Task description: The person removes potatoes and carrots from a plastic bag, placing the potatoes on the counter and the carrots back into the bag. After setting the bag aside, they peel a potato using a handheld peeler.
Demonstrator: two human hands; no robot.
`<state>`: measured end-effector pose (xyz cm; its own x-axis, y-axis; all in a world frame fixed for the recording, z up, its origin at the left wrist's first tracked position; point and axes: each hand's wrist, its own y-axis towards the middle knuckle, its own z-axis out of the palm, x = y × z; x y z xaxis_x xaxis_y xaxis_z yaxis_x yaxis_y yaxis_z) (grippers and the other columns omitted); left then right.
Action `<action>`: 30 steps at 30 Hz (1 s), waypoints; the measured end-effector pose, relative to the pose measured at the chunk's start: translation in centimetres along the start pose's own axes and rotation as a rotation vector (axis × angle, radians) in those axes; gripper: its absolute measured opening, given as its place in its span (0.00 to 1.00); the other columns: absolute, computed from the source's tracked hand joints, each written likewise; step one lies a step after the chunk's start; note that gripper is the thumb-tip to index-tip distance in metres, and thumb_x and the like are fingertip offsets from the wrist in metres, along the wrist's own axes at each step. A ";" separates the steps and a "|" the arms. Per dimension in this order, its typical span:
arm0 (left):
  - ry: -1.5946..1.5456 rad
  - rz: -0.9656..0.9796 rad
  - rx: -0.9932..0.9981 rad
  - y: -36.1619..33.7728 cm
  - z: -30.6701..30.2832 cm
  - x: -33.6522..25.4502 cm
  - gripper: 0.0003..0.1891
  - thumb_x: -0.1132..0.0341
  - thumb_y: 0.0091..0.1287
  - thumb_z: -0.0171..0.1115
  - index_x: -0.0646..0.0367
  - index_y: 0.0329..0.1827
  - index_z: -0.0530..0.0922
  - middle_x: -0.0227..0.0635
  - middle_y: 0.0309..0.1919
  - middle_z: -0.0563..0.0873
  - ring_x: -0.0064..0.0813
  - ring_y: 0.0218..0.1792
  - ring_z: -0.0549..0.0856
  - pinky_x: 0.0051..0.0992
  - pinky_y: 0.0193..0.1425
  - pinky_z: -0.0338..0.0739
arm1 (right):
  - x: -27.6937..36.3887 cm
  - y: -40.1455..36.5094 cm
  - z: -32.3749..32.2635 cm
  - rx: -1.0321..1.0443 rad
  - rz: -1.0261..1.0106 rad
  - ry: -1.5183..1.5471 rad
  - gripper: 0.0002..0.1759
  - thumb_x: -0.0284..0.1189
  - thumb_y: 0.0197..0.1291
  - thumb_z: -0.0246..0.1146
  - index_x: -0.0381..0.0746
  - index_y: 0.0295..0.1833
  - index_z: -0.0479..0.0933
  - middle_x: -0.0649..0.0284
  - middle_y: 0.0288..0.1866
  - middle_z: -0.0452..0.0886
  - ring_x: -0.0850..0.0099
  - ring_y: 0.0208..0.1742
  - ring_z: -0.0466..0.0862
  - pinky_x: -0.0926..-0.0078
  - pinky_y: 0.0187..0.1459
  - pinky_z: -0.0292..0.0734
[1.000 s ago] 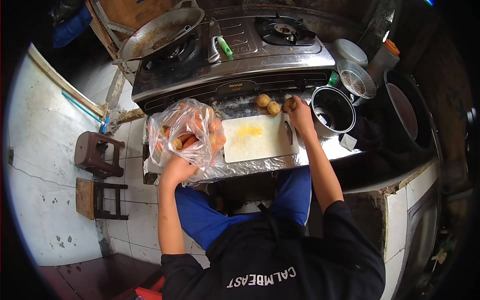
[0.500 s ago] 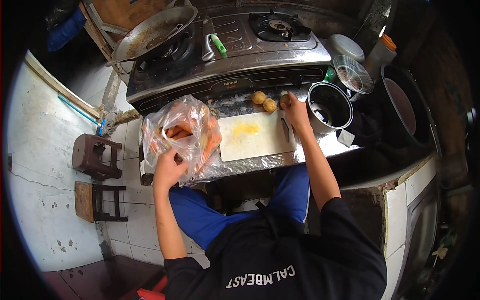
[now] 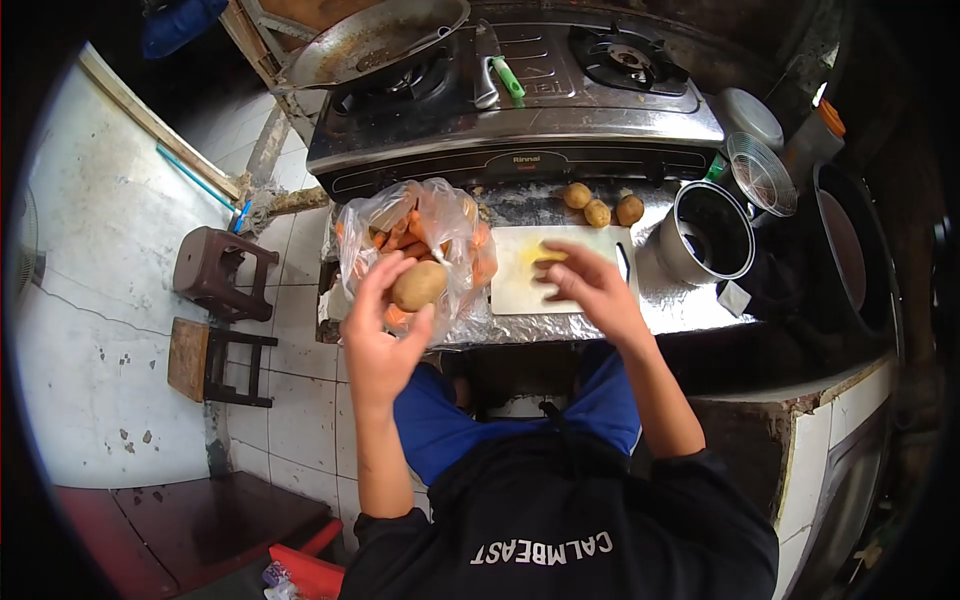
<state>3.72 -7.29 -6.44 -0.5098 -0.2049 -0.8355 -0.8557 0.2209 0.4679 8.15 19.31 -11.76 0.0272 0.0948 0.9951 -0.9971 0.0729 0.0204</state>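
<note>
My left hand (image 3: 385,335) holds a potato (image 3: 419,286) between thumb and fingers, above the front of a clear plastic bag (image 3: 455,235) with carrots (image 3: 405,237) in it. Over the white cutting board (image 3: 520,290), my right hand (image 3: 590,285) hovers with its fingers apart and nothing in them; its fingertips are somewhat blurred. A yellow stain (image 3: 535,252) marks the board, partly covered by that hand. Behind the board lie three more potatoes (image 3: 597,212) on the foil-covered counter.
A metal pot (image 3: 690,250) stands right of the board, near a wire strainer (image 3: 760,175). Behind is a gas stove (image 3: 430,140) bearing a large wok (image 3: 375,45) and a green-handled tool (image 3: 508,77). Two stools (image 3: 215,275) stand on the left floor.
My right hand has let go of a potato behind the board and come back over it. My left hand has lifted a potato from the bag. The view has shifted.
</note>
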 end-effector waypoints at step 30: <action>0.079 -0.226 0.337 11.3 4.2 11.9 0.29 0.81 0.59 0.60 0.62 0.67 0.74 0.31 0.33 0.85 0.15 0.29 0.80 0.18 0.31 0.74 | -6.3 6.7 1.5 -0.179 -0.483 -0.752 0.21 0.32 0.59 0.67 0.36 0.57 0.77 0.50 0.53 0.81 0.51 0.57 0.79 0.60 0.59 0.75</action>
<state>-11.68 -3.21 -12.33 -0.3291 -0.3535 -0.8756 -0.8764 0.4595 0.1439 1.21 17.69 -17.79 0.3231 -0.6540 0.6840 -0.8616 0.0956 0.4984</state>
